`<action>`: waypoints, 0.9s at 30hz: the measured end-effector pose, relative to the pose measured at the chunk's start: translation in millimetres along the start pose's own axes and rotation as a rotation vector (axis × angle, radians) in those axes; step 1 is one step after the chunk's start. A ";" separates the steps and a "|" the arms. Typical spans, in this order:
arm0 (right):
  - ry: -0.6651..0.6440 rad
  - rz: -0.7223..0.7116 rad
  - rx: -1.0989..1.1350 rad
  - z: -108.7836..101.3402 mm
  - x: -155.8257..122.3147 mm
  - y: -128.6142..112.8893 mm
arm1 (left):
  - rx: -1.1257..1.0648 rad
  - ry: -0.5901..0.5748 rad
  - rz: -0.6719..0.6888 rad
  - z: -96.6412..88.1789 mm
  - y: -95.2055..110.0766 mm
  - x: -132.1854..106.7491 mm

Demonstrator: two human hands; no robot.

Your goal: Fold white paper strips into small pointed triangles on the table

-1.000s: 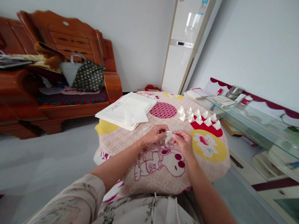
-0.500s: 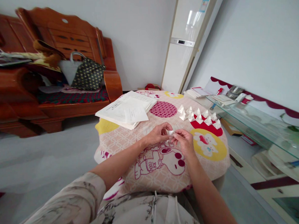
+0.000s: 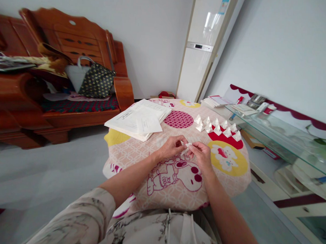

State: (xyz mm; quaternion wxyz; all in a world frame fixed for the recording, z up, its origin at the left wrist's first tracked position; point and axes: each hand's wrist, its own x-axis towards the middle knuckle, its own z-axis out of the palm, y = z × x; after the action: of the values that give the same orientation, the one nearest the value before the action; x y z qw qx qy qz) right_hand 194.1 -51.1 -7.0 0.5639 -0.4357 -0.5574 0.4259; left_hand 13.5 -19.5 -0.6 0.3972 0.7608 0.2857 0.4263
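Observation:
Between my two hands, just above the cloth-covered table [image 3: 139, 160], is a small folded white paper [image 3: 187, 146]. My left hand [image 3: 172, 147] pinches its left side with thumb and fingertips. On the other side my right hand [image 3: 201, 152] grips it the same way, fingers curled in. The fingers cover part of the paper, so its exact shape is unclear. Beyond my right hand, several folded white paper pieces [image 3: 217, 130] with pointed tips stand in two rows. A stack of white paper sheets [image 3: 133, 118] lies past my left hand.
A glass shelf [image 3: 276, 130] over a white cabinet runs along the right, holding papers, metal bowls and a cup. A wooden sofa [image 3: 75, 35] with bags on it stands at the left. A tall white air conditioner [image 3: 196, 66] fills the back corner.
The fingers of my left hand have shifted slightly on the small paper, and more of it shows between the hands. The paper rows and the stack are unmoved.

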 end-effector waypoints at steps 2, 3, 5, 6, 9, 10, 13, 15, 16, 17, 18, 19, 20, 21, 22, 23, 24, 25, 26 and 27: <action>0.008 -0.027 -0.056 0.2 -0.2 1.0 | 0.015 0.014 0.013 0.2 2.2 -0.4; 0.014 -0.044 -0.088 0.5 -0.6 1.0 | 0.015 0.022 0.017 0.3 3.3 -0.6; 0.031 -0.084 -0.154 1.9 -2.0 -0.3 | 0.012 0.038 0.023 0.7 5.0 -1.1; 0.039 -0.105 -0.185 2.8 -2.8 -1.3 | 0.011 0.047 0.025 0.9 5.7 -1.4; 0.062 -0.155 -0.262 5.7 -4.6 -4.3 | 0.016 0.065 0.025 1.9 7.4 -2.3; 0.068 -0.167 -0.281 6.4 -4.8 -4.7 | 0.017 0.068 0.025 2.1 7.7 -2.5; 0.071 -0.210 -0.333 7.5 -4.1 -3.4 | 0.020 0.068 0.025 2.6 8.0 -2.8; 0.062 -0.236 -0.362 7.4 -3.4 -1.6 | 0.027 0.066 0.021 2.4 7.6 -2.7; 0.058 -0.244 -0.374 7.2 -3.1 -0.7 | 0.032 0.066 0.019 2.2 7.3 -2.6; 0.055 -0.249 -0.384 7.1 -2.9 0.0 | 0.037 0.066 0.019 2.0 7.0 -2.5; 0.052 -0.250 -0.391 7.0 -2.9 0.6 | 0.041 0.067 0.021 1.8 6.7 -2.5; 0.050 -0.250 -0.396 6.9 -2.9 1.0 | 0.045 0.068 0.025 1.7 6.5 -2.4; 0.050 -0.251 -0.400 6.9 -2.8 1.4 | 0.048 0.069 0.032 1.6 6.3 -2.4; 0.055 -0.254 -0.407 6.8 -2.7 1.8 | 0.050 0.070 0.040 1.6 6.1 -2.5; 0.066 -0.259 -0.416 6.8 -2.4 2.3 | 0.053 0.071 0.048 1.8 5.9 -2.6; 0.079 -0.266 -0.429 6.7 -2.1 3.0 | 0.059 0.070 0.056 2.0 5.7 -2.7; 0.095 -0.273 -0.444 6.6 -1.7 3.9 | 0.069 0.067 0.063 2.4 5.4 -2.9; 0.108 -0.276 -0.459 6.4 -1.2 4.9 | 0.082 0.063 0.068 2.7 5.0 -3.1; 0.116 -0.274 -0.470 6.3 -0.8 6.0 | 0.094 0.056 0.073 3.1 4.5 -3.3; 0.118 -0.268 -0.474 6.2 -0.4 7.1 | 0.106 0.047 0.078 3.3 3.9 -3.6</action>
State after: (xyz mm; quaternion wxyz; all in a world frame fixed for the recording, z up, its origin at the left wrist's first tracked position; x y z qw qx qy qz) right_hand 188.0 -49.5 -14.1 0.5291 -0.5021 -0.6602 0.1791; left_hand 15.1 -25.5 0.1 0.3327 0.7810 0.2875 0.4435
